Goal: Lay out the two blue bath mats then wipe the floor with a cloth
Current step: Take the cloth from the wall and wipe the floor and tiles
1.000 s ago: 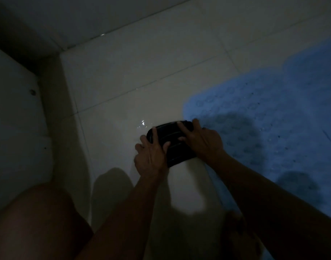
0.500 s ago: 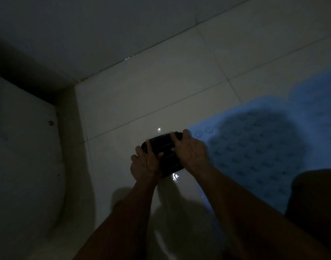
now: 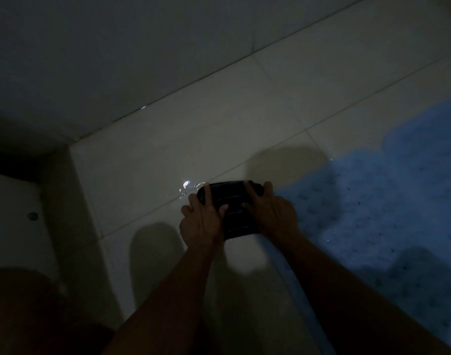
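Head view showed both hands pressing a dark folded cloth point(image 3: 234, 213) flat on the tiled floor point(image 3: 147, 175), just left of a blue mat point(image 3: 385, 201) that lay spread out; a second mat could not be told apart in the dim light. Left hand point(image 3: 201, 221) and right hand point(image 3: 273, 213) had their fingers spread over the cloth, so the grip was wide and pressing, not pinching. I judged the cloth soft, light and probably wet, best held from above with flat palms, because the glossy floor with a water spot point(image 3: 187, 185) looked slippery.
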A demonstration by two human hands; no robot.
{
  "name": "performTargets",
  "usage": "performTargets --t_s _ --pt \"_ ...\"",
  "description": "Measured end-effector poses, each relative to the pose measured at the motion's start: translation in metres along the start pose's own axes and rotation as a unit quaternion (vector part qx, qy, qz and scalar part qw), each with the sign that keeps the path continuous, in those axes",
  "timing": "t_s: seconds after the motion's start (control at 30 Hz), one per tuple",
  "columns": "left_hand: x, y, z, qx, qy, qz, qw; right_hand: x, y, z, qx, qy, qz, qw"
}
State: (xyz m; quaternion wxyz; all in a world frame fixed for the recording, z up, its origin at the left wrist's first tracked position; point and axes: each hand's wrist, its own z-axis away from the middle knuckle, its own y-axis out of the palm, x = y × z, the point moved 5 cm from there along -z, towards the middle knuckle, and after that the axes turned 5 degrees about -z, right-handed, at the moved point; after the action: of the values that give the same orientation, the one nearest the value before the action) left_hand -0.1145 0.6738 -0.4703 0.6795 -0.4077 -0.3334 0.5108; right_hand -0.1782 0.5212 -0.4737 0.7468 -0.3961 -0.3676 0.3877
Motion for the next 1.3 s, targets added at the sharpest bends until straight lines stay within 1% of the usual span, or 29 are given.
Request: performTargets --t_s 0.2,0.37,0.43,0.53,0.6,0.7,0.87,1.0,1.07,1.2,1.23,1.3 --pt "-0.007 -0.012 -0.030 -0.017 0.061 -0.023 0.998 -0.003 -0.010 -0.013 -0.014 0.069 -0.018 0.997" --pt "-0.018 -0.021 -0.049 -0.007 0.106 -0.022 0.994 -0.006 -0.016 -0.017 -0.011 0.120 -0.030 0.992" --pt "-0.023 -0.023 -0.060 -0.011 0.117 -0.026 0.993 -0.010 -0.016 -0.024 -0.033 0.126 -0.044 0.990" --pt "-0.034 -0.024 -0.076 -0.043 0.133 -0.042 0.989 -0.022 -0.013 -0.031 -0.084 0.141 -0.071 0.984" --pt "-0.045 -0.026 -0.084 -0.057 0.143 -0.052 0.987 -0.031 -0.011 -0.032 -0.088 0.154 -0.088 0.980" --pt "-0.069 -0.029 -0.091 -0.059 0.161 -0.072 0.983 -0.048 -0.014 -0.035 -0.099 0.180 -0.116 0.972" --pt "-0.115 -0.042 -0.101 -0.064 0.198 -0.117 0.971 -0.082 -0.023 -0.040 -0.085 0.228 -0.198 0.950" --pt "-0.155 -0.048 -0.110 -0.061 0.225 -0.156 0.960 -0.106 -0.029 -0.042 -0.076 0.224 -0.181 0.955" --pt "-0.174 -0.051 -0.112 -0.056 0.229 -0.175 0.956 -0.120 -0.032 -0.044 -0.106 0.231 -0.163 0.953" --pt "-0.210 -0.058 -0.113 -0.057 0.230 -0.211 0.948 -0.150 -0.038 -0.053 -0.169 0.269 -0.159 0.935" --pt "-0.219 -0.059 -0.112 -0.057 0.231 -0.219 0.946 -0.156 -0.042 -0.054 -0.178 0.272 -0.153 0.933" --pt "-0.238 -0.061 -0.111 -0.057 0.234 -0.230 0.943 -0.164 -0.055 -0.053 -0.169 0.283 -0.157 0.931"
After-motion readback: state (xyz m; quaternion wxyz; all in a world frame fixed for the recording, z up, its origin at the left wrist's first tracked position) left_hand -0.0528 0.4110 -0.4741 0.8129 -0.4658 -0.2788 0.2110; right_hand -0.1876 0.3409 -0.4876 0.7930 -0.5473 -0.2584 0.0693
